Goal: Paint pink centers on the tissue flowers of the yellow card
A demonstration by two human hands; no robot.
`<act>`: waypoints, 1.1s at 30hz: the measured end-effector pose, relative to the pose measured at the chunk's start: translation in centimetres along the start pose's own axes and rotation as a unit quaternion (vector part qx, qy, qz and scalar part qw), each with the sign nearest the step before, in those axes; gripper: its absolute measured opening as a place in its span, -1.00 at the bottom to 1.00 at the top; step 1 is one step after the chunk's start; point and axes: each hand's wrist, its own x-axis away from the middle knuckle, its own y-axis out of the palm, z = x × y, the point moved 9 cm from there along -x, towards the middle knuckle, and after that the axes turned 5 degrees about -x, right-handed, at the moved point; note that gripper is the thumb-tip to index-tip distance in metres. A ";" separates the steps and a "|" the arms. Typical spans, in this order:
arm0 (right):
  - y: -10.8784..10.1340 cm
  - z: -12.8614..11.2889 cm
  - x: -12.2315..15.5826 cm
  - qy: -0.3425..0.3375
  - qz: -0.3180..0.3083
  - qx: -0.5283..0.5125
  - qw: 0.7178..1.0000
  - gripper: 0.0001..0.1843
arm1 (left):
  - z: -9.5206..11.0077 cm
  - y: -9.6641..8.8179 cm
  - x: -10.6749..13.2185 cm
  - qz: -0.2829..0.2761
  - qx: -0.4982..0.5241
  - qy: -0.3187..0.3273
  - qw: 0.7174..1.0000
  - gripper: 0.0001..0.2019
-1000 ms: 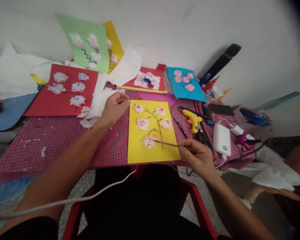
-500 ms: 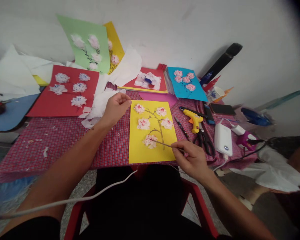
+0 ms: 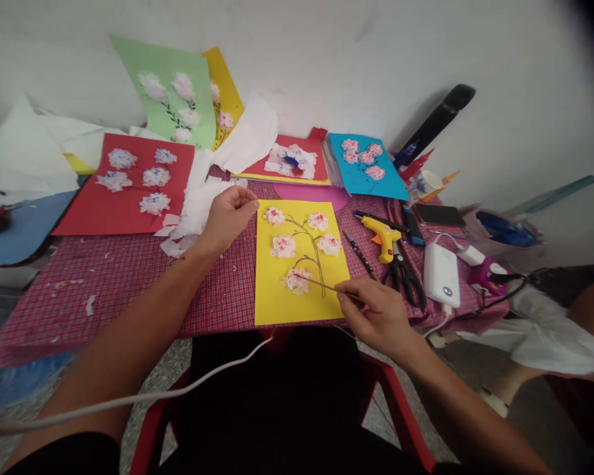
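Note:
In front of me lies a yellow sheet of paper (image 3: 272, 297) with a drawn branch and several white paper flowers marked with red. My right hand (image 3: 376, 310) grips a thin paintbrush (image 3: 324, 285), whose tip touches the lowest flower (image 3: 296, 280). Its bristles are too small to make out. At the sheet's upper left corner is my left hand (image 3: 233, 214), fingers bent and pinched at the paper's edge. Behind the sheet, a paint-stained white paper (image 3: 280, 158) with blue and red dabs rests on a red sheet.
Right of the yellow sheet lie a black pen (image 3: 360, 254), a yellow glue gun (image 3: 383, 237), black scissors (image 3: 406, 284) and a white power bank (image 3: 441, 276). Finished-looking flower sheets in red (image 3: 86, 211), green (image 3: 129, 59) and blue (image 3: 354, 181) stand or lie around. A white cable (image 3: 178, 390) crosses my lap.
The brush tip stays on the lowest flower while my right hand shifts very slightly left. My left hand keeps its place at the corner. The whole view has moved a little.

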 end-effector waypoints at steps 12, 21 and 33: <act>-0.5 0.0 0.6 0.016 -0.009 -0.007 1.000 -0.84 | 0.5 0.1 0.2 0.000 0.001 -0.004 1.000 -0.90; -1.0 0.5 1.1 0.020 -0.001 -0.006 1.000 -0.83 | 0.2 0.0 0.1 0.001 -0.005 -0.005 1.000 -0.90; -1.3 0.4 1.4 0.015 0.017 -0.008 1.000 -0.84 | 0.1 0.1 0.0 0.000 -0.002 -0.006 1.000 -0.90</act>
